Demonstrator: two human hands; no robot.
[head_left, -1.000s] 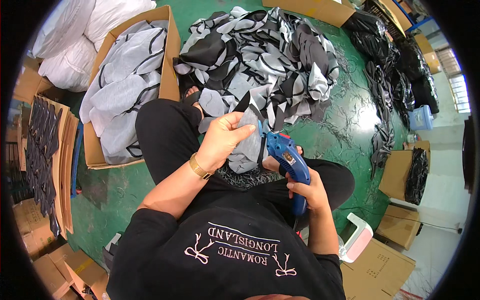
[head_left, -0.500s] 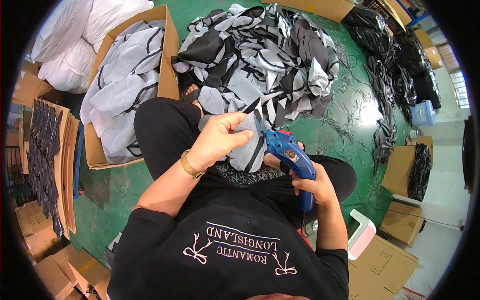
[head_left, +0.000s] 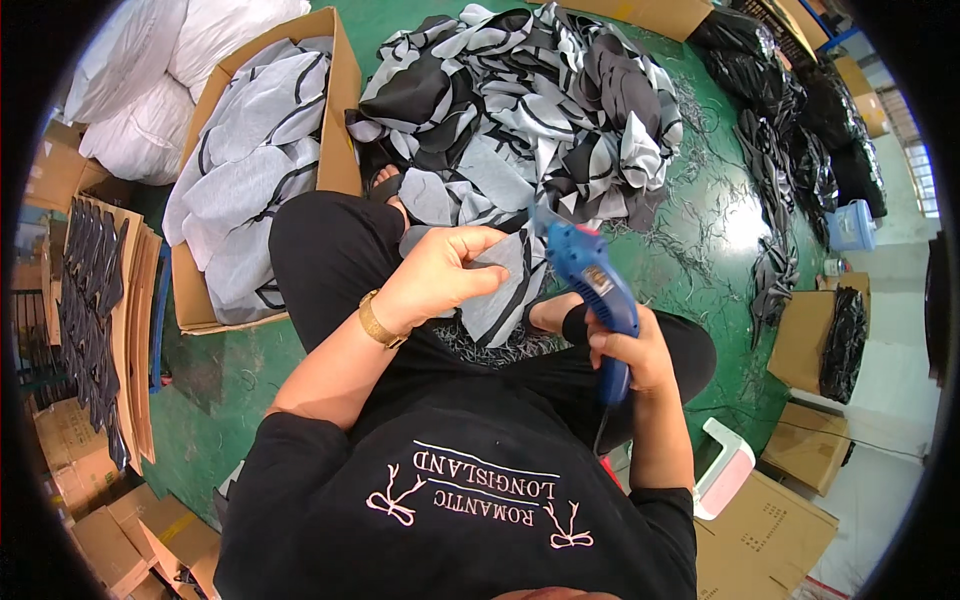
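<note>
Between the thumb and fingers of my left hand point(head_left: 447, 268) is pinched the upper part of a grey fabric piece point(head_left: 503, 310) with a black strip along it. The piece hangs down between my legs. My right hand point(head_left: 635, 352) wraps round the handle of blue electric scissors point(head_left: 590, 268), whose cord runs down from the handle's lower end. The scissors' head is blurred and stands just right of the fabric, close to its upper edge. Whether the blade touches the cloth I cannot tell.
Ahead lies a big heap of grey and black fabric pieces point(head_left: 540, 110). A cardboard box point(head_left: 345, 150) of similar pieces stands at the left. Thin trimmings point(head_left: 690, 240) litter the green floor. A white and pink stool point(head_left: 725, 470) stands at the right, with black plastic bags point(head_left: 825, 110) farther off.
The scissors have moved a little right, away from the fabric, and their head has tilted upward. My left hand keeps its pinch, almost in the same place.
</note>
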